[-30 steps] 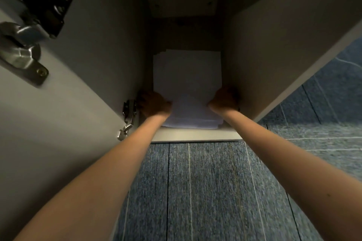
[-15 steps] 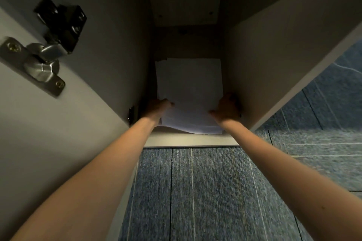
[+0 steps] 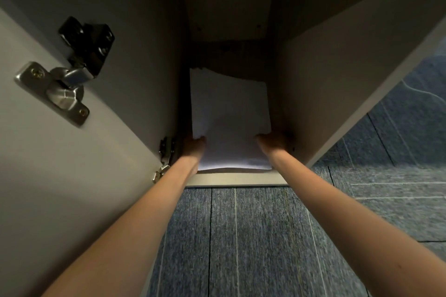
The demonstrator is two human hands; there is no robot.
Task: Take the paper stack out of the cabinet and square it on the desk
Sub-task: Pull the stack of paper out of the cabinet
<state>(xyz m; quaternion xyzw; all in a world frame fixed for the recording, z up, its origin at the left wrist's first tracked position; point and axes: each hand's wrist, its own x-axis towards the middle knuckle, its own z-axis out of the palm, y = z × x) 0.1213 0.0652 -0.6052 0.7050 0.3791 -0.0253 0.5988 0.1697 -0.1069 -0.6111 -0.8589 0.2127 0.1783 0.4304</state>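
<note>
Down at floor level, all around where the hands meet the paper, it's the cabinet [image 3: 337,84] that fills the view; grey walls either side of the grip, door [image 3: 72,188] swung open out past the left arm, blue striped carpet [image 3: 241,236] on the near side of it. Next biggest thing is the paper stack [image 3: 230,116] itself; it sits on the cabinet floor between the two hands and runs away from them toward the back wall, near edge just short of the front lip, far corners a bit fanned and uneven. Then the left hand [image 3: 194,146] and right hand [image 3: 274,141]; each is clamped onto its own side of the stack near the front end, thumbs on top, the other fingers hidden underneath as far as I can see. Smallest bits are the hinge [image 3: 61,84] on the door, up and out from the left hand, and a second hinge [image 3: 165,154] just beside that wrist.

Progress-wise I'd say early days; the grab looks done, but the stack isn't out of the cabinet yet, and the squaring on the desk is all still to come; no desk in sight. No brand, label or writing anywhere I can read; sheets look blank.
</note>
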